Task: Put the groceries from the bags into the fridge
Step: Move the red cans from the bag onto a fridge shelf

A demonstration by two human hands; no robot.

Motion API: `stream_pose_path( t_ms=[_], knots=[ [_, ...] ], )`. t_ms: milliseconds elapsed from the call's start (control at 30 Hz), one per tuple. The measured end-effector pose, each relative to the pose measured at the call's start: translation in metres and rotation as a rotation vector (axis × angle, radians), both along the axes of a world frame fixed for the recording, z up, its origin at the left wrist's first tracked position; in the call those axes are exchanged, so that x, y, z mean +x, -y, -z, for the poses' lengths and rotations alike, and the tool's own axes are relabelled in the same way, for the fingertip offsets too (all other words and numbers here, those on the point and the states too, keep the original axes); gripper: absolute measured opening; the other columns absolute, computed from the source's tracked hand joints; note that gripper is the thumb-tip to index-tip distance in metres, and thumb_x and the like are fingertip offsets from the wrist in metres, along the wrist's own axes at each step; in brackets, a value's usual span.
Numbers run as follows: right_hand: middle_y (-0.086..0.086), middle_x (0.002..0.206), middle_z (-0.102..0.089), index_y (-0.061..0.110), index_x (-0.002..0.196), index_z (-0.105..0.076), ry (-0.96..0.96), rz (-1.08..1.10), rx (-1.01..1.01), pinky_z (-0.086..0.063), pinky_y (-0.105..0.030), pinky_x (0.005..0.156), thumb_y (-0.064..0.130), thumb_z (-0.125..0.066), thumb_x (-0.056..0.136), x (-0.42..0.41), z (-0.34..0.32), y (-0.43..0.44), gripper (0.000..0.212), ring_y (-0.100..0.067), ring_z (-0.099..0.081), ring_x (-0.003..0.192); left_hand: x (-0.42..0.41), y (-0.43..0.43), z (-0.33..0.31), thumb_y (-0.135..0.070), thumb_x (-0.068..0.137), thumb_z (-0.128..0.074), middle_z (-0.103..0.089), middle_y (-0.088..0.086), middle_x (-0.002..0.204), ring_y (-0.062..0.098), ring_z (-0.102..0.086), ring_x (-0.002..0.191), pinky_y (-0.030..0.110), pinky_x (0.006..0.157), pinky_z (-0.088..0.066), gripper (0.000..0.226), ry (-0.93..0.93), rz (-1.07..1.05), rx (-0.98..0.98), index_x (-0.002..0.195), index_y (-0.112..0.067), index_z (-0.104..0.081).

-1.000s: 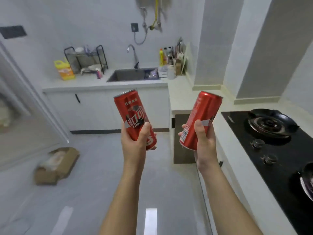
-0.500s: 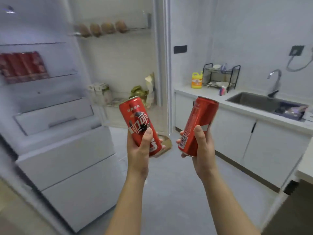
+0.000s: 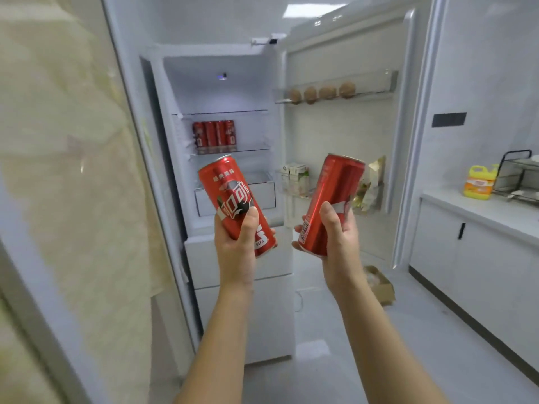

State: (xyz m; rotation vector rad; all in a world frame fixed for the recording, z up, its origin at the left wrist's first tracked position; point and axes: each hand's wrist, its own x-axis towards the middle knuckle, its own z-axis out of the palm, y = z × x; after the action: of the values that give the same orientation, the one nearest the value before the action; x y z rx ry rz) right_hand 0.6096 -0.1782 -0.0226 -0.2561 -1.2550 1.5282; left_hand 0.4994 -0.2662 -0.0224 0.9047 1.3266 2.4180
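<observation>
Clutching tilted cans [image 3: 232, 196] in your left hand [image 3: 236, 246] and right hand [image 3: 339, 243], you hold both below the shelved row [image 3: 213, 137], left nearer.

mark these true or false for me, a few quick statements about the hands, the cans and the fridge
1. The left hand grips the left can, and the right hand grips the right can. True.
2. The shelf cans stand inside the fridge. True.
3. The fridge is closed. False: its door stands open.
4. The two held cans touch each other. False: a gap separates them.
5. A yellow bottle stands on the counter. True.
</observation>
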Motion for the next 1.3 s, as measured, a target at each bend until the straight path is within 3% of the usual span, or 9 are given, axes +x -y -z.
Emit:
stream_pose_path(
  t_ms=[100,233,600,767,1033,1167,1300],
  knots=[
    [0.0,0.078,-0.065,0.034,0.108,-0.058,-0.023,-0.033,0.03,-0.059,-0.041,0.059,0.042,-0.065,0.083,-0.018,-0.023,0.018,0.026,-0.023,-0.066,0.071,-0.012,0.019,-0.02,-0.048,0.071,-0.073,-0.065,0.017,0.112,0.028,-0.071,0.087,0.041,0.068,-0.061,0.056,-0.038,-0.065,0.02,0.118,-0.025,-0.053],
    [-0.009,0.085,-0.063,0.028,0.108,-0.06,-0.054,-0.017,0.074,-0.058,-0.042,0.06,0.041,-0.066,0.084,-0.034,-0.047,0.031,0.028,-0.026,-0.064,0.071,-0.023,0.041,-0.043,-0.053,0.07,-0.072,-0.065,0.008,0.113,0.034,-0.067,0.101,0.058,0.083,-0.055,0.056,-0.097,-0.151,0.036,0.118,-0.033,-0.053],
    [-0.01,0.09,-0.066,0.03,0.109,-0.059,-0.027,-0.033,0.124,-0.06,-0.046,0.07,0.047,-0.066,0.08,-0.05,-0.061,0.037,0.034,-0.026,-0.068,0.074,-0.034,0.059,-0.053,-0.05,0.072,-0.072,-0.066,0.003,0.109,0.03,-0.069,0.097,0.055,0.082,-0.057,0.045,-0.158,-0.201,-0.006,0.112,-0.038,-0.055],
    [-0.01,0.088,-0.067,0.026,0.11,-0.059,-0.014,-0.046,0.146,-0.059,-0.043,0.067,0.046,-0.066,0.08,-0.048,-0.057,0.032,0.036,-0.025,-0.068,0.072,-0.028,0.053,-0.053,-0.045,0.074,-0.071,-0.067,0.002,0.107,0.027,-0.068,0.098,0.055,0.083,-0.057,0.04,-0.168,-0.211,0.005,0.11,-0.037,-0.056],
    [-0.015,0.099,-0.067,0.03,0.112,-0.06,0.035,-0.057,0.156,-0.06,-0.042,0.066,0.056,-0.069,0.072,-0.051,-0.054,0.008,0.049,-0.035,-0.069,0.087,-0.028,0.032,-0.054,-0.043,0.077,-0.075,-0.066,-0.006,0.105,0.015,-0.068,0.096,0.044,0.083,-0.059,0.039,-0.224,-0.256,-0.001,0.11,-0.037,-0.054],
    [-0.013,0.103,-0.068,0.034,0.111,-0.061,0.062,-0.047,0.174,-0.059,-0.053,0.077,0.06,-0.07,0.069,-0.056,-0.052,-0.009,0.05,-0.038,-0.068,0.096,-0.036,0.019,-0.054,-0.042,0.076,-0.07,-0.065,-0.003,0.107,0.021,-0.068,0.097,0.045,0.082,-0.059,0.046,-0.233,-0.26,-0.021,0.117,-0.029,-0.054],
    [-0.011,0.104,-0.068,0.033,0.114,-0.061,0.078,-0.039,0.182,-0.058,-0.056,0.081,0.061,-0.069,0.07,-0.063,-0.051,-0.025,0.053,-0.038,-0.067,0.097,-0.045,0.005,-0.053,-0.042,0.076,-0.071,-0.065,-0.003,0.106,0.021,-0.068,0.097,0.045,0.082,-0.059,0.046,-0.228,-0.276,-0.027,0.117,-0.029,-0.054]
  ],
)
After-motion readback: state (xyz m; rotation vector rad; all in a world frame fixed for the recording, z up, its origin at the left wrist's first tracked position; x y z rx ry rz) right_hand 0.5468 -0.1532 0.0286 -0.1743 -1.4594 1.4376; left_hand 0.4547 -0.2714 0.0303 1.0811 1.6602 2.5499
